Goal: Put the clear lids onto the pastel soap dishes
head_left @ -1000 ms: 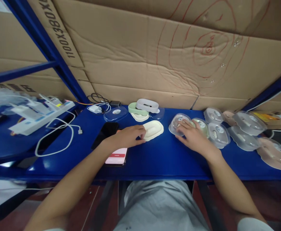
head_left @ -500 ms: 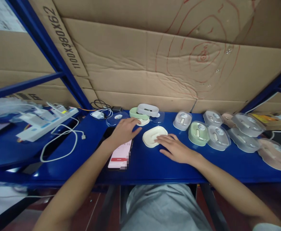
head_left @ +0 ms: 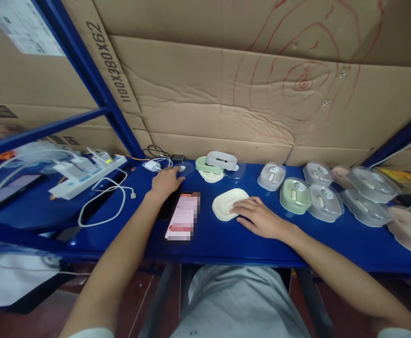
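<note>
My right hand (head_left: pixel 262 219) lies with stretched fingers over the right rim of a cream oval dish (head_left: pixel 228 203), the thumb apart below the edge. Farther left, my left hand (head_left: pixel 163 184) reaches to a clear plastic lid (head_left: pixel 186 169) at the back of the table, fingers extended over its left edge and thumb spread to the side. Whether the fingertips grip the lid is hidden. Beside that lid are a green oval piece (head_left: pixel 202 164), a grey slotted oval piece (head_left: pixel 221 161) on top of it, a cream piece (head_left: pixel 210 176) underneath and another clear lid (head_left: pixel 236 173).
A lit phone (head_left: pixel 183 216) lies between my arms. On the right stand several lidded boxes, among them a green box (head_left: pixel 294 196) and a grey box (head_left: pixel 321 204). A power strip (head_left: pixel 87 176) with a white cable (head_left: pixel 123 202) sits left. Cardboard (head_left: pixel 191 94) walls the back.
My left hand has moved left and away from the stacked oval pieces to the clear lid. My right hand stays at the cream dish. The view has shifted slightly.
</note>
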`<action>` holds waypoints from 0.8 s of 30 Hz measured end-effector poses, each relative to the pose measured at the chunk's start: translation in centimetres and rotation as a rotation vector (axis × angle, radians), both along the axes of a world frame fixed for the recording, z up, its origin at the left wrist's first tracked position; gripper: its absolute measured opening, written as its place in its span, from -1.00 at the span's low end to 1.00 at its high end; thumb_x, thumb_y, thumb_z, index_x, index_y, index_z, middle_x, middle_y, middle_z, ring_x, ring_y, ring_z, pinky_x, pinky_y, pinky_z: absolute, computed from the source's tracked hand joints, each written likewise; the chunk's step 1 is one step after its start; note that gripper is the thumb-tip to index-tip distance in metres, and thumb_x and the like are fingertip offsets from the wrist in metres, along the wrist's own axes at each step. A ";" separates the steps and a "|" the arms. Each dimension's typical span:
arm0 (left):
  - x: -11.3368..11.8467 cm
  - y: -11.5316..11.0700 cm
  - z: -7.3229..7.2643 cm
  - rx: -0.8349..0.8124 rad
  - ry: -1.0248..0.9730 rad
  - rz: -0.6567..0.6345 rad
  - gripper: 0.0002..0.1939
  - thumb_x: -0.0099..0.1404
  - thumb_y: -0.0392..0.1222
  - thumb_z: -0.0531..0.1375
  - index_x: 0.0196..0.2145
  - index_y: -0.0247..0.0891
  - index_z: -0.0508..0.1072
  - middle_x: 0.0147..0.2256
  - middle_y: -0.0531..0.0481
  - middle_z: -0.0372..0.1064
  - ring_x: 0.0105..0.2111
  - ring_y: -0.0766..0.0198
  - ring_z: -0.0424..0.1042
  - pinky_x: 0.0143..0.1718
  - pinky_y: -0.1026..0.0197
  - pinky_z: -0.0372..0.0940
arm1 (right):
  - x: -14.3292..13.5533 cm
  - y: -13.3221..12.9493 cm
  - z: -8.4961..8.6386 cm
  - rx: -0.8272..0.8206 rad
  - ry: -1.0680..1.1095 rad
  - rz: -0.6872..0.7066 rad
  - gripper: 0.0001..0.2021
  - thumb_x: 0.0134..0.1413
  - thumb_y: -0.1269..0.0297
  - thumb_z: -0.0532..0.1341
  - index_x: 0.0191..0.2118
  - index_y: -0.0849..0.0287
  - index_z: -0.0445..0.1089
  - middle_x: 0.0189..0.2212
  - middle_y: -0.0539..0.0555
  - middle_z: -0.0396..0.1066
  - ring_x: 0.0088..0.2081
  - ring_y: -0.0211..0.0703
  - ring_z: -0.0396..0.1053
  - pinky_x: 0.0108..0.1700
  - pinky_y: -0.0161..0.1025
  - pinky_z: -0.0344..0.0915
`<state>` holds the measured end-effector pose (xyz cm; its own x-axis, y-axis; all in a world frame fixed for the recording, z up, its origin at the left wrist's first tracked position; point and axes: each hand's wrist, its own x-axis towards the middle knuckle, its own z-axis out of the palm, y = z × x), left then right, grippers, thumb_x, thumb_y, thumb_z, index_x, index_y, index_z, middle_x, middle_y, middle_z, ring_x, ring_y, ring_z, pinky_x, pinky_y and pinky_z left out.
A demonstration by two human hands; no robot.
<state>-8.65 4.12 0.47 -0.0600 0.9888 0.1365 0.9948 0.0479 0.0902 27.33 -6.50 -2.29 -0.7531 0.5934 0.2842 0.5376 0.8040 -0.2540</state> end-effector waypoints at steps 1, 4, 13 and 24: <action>0.0 0.0 0.0 -0.002 0.003 -0.015 -0.48 0.53 -0.02 0.15 0.38 -0.09 0.38 0.29 -0.26 0.42 0.20 -0.22 0.50 0.17 -0.14 0.42 | -0.1 0.1 -0.1 0.005 0.007 0.019 -0.66 0.54 0.22 0.12 0.27 0.11 0.46 0.24 0.23 0.51 0.28 0.05 0.43 0.31 0.11 0.22; 0.2 0.0 0.0 0.009 0.014 -0.059 -0.49 0.58 -0.04 0.08 0.41 -0.07 0.35 0.28 -0.21 0.45 0.18 -0.15 0.52 0.17 -0.07 0.42 | -0.3 0.3 -0.4 0.012 0.025 0.054 -0.65 0.54 0.25 0.11 0.30 0.07 0.42 0.26 0.22 0.50 0.29 0.02 0.44 0.33 0.10 0.22; 1.0 -0.3 -0.6 0.022 0.046 -0.144 -0.42 0.49 -0.12 0.20 0.41 -0.12 0.34 0.32 -0.32 0.37 0.27 -0.28 0.42 0.20 -0.22 0.40 | -0.2 0.1 0.2 0.005 0.048 0.065 -0.70 0.55 0.26 0.12 0.20 0.11 0.50 0.17 0.23 0.57 0.21 -0.01 0.50 0.25 0.04 0.28; 2.5 -1.1 0.7 0.139 -0.065 -0.224 -0.49 0.63 -0.09 -0.03 0.42 -0.23 0.30 0.27 -0.22 0.47 0.22 -0.09 0.51 0.23 -0.03 0.38 | -0.4 -0.4 0.8 -0.011 0.059 0.051 -0.67 0.53 0.24 0.15 0.27 0.10 0.44 0.15 0.21 0.58 0.17 0.01 0.52 0.20 0.02 0.36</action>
<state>-6.11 3.01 1.19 0.1452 0.9505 0.2747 0.9710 -0.1902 0.1446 26.89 -6.91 -1.48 -0.7646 0.5577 0.3231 0.4795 0.8272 -0.2930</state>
